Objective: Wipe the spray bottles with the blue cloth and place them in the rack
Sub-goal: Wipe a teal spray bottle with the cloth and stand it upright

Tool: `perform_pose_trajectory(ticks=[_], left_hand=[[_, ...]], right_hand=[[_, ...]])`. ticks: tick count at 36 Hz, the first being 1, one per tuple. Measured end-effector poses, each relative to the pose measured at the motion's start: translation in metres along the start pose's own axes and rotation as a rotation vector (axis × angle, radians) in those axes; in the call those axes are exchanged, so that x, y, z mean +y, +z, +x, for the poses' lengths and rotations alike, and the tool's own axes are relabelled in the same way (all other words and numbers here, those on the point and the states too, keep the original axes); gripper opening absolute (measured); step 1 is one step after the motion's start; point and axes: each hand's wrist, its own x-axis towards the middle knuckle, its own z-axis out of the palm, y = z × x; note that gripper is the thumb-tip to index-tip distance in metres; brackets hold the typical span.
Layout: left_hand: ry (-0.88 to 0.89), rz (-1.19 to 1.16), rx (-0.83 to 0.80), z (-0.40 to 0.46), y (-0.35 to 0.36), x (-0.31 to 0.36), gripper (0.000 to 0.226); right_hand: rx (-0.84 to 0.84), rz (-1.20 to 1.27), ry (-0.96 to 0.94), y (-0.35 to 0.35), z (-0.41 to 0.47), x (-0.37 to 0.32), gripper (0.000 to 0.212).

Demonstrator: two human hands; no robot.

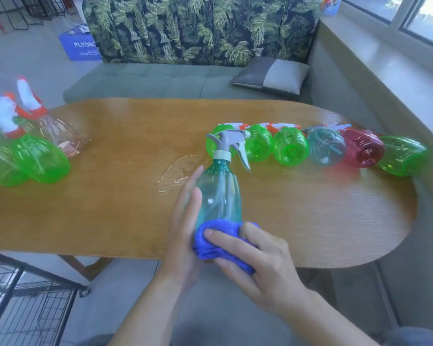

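Bright daylight enters from the window (410,18) at upper right. Soft glare lies on the counter (310,208). Edges bow from wide-angle distortion; left-edge bottles (23,156) appear blurred.

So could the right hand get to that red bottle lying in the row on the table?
Probably yes: the red bottle lies on the right hand's own side with bare table between. But that hand now holds the blue cloth against the teal bottle, so it would have to let go first.
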Motion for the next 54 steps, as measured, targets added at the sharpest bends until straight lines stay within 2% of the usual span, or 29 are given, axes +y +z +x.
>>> perform_pose_trajectory(ticks=[2,4,6,8,10,13,19,24,31,36,40,43,47,51,54], left_hand=[[0.004,0.009,0.008,-0.001,0.001,0.001,0.073],[0.009,-0.002,-0.029,-0.001,0.0,-0.001,0.097],[0.011,-0.008,-0.071,0.002,-0.001,-0.003,0.106],[0.003,-0.026,-0.1,0.004,0.0,-0.005,0.105],[-0.01,-0.038,-0.115,0.004,0.002,-0.008,0.098],[-0.019,-0.051,-0.104,0.003,0.008,-0.011,0.082],[-0.032,-0.03,-0.096,0.001,0.014,-0.016,0.074],[0.015,0.008,-0.054,0.006,0.012,-0.018,0.069],[0.06,0.125,-0.093,0.012,0.004,-0.027,0.055],[0.105,0.17,-0.073,0.011,0.005,-0.029,0.055],[0.119,0.184,-0.049,0.008,0.012,-0.03,0.054],[0.116,0.175,-0.099,0.005,0.017,-0.029,0.05],[0.125,0.221,-0.124,0.002,0.022,-0.027,0.045],[0.067,0.159,-0.064,0.004,0.021,-0.025,0.048],[0.001,0.08,0.023,0.009,0.011,-0.019,0.041]], right_hand=[[0.079,0.075,0.083,-0.004,0.003,0.0,0.031],[0.2,0.169,0.251,-0.009,0.01,-0.003,0.028],[0.302,0.297,0.456,-0.01,0.018,-0.003,0.028],[0.335,0.424,0.635,-0.01,0.022,0.0,0.027],[0.313,0.493,0.728,-0.009,0.024,0.003,0.024],[0.291,0.629,0.771,-0.006,0.027,-0.004,0.024],[0.313,0.745,0.84,-0.004,0.025,-0.005,0.027],[0.349,0.73,0.829,-0.006,0.027,-0.005,0.027],[0.364,0.641,0.739,-0.007,0.027,-0.005,0.025],[0.284,0.537,0.758,-0.006,0.024,-0.002,0.026],[0.277,0.286,0.579,-0.021,0.034,0.006,0.027],[0.297,0.037,0.44,-0.034,0.04,0.015,0.034],[0.198,-0.114,0.417,-0.035,0.041,0.023,0.036],[0.091,-0.088,0.399,-0.027,0.036,0.023,0.037],[0.003,-0.043,0.267,-0.016,0.027,0.014,0.037]])
